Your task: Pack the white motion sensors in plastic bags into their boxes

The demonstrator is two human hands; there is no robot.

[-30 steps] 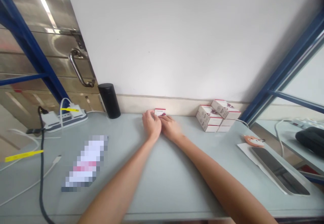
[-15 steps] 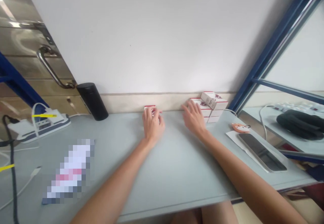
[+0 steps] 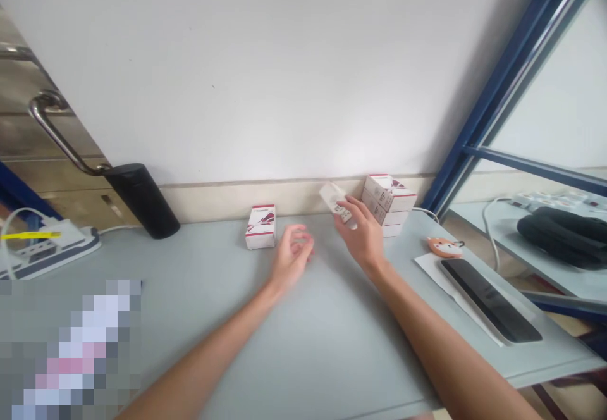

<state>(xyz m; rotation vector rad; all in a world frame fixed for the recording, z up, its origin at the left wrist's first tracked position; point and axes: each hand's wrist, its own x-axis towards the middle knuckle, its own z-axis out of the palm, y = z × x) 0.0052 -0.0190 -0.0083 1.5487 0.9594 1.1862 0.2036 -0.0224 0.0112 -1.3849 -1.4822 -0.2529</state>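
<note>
My left hand (image 3: 291,259) hangs open and empty over the grey table top, a little to the right of a white box with red trim (image 3: 260,227) that stands alone near the wall. My right hand (image 3: 359,235) pinches a small white box (image 3: 334,202) in its fingers, tilted and raised off the table. Just to the right of that hand is a stack of similar white and red boxes (image 3: 389,205), some leaning on others.
A black cylinder (image 3: 142,200) stands at the wall on the left, by a white power strip (image 3: 52,249). On the right, a dark phone (image 3: 490,300) lies on white paper beside an orange fox-shaped trinket (image 3: 444,247). A pixelated patch (image 3: 71,350) covers the near left.
My right hand has lifted a small white box off the stack. My left hand has drawn back from the box at the wall, which now stands uncovered. The view has turned slightly right.
</note>
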